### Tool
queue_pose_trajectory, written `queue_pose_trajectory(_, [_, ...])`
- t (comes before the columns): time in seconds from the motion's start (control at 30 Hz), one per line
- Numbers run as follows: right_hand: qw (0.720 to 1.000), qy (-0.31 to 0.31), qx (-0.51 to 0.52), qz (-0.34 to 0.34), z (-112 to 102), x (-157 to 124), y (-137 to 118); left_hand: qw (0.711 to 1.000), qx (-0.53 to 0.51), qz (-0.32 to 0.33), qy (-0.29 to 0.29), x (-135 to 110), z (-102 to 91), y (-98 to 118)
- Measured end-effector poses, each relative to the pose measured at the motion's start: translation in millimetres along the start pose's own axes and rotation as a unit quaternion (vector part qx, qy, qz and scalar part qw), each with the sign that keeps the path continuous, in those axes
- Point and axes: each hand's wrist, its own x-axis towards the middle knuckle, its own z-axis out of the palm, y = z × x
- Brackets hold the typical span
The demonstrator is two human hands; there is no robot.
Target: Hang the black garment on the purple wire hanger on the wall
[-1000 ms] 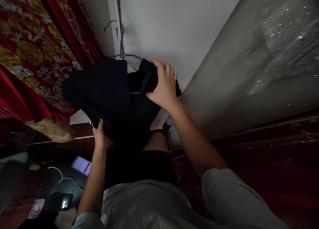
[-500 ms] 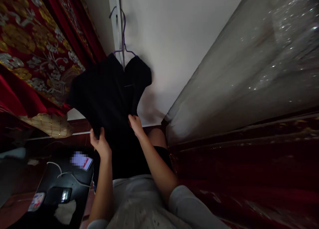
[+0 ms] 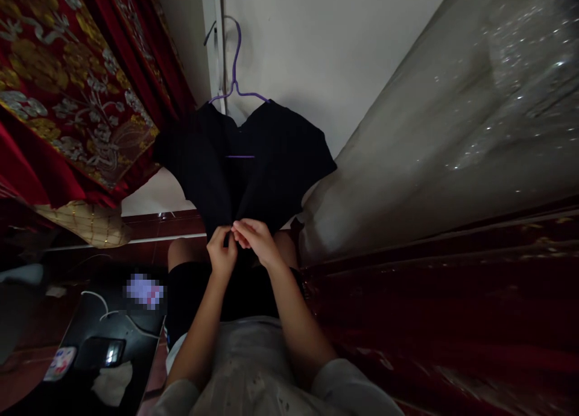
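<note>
Fabric [image 3: 63,72], embroidered in gold, drapes at your left. Your left hand [image 3: 221,252] pinches the front of the dark garment [image 3: 266,178], hanging on a purple hanger [image 3: 236,66] before you; your right hand [image 3: 259,241] pinches just beside it. Glossy sheeting [image 3: 434,132] stands rightward.

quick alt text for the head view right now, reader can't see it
A person's left hand and right hand pinch close together at the front opening of a dark short-sleeved top on a purple hanger. Gold-embroidered red cloth hangs at left; a white cable lies on a black surface below.
</note>
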Motion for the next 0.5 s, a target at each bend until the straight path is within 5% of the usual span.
queue_pose_trajectory(0.13, [0.998,0.052,0.018,-0.013,-8,20,-28,1.000,-0.015,0.005,-0.020,-5,9.8,1])
queue_pose_trajectory(0.33, [0.973,0.110,-0.060,-0.195,13,83,-134,0.996,-0.040,0.018,-0.081,-17,44.2,-7])
queue_pose_trajectory(0.5, [0.964,0.046,-0.110,-0.236,22,82,-168,0.982,-0.050,0.096,-0.152,57,19.4,12])
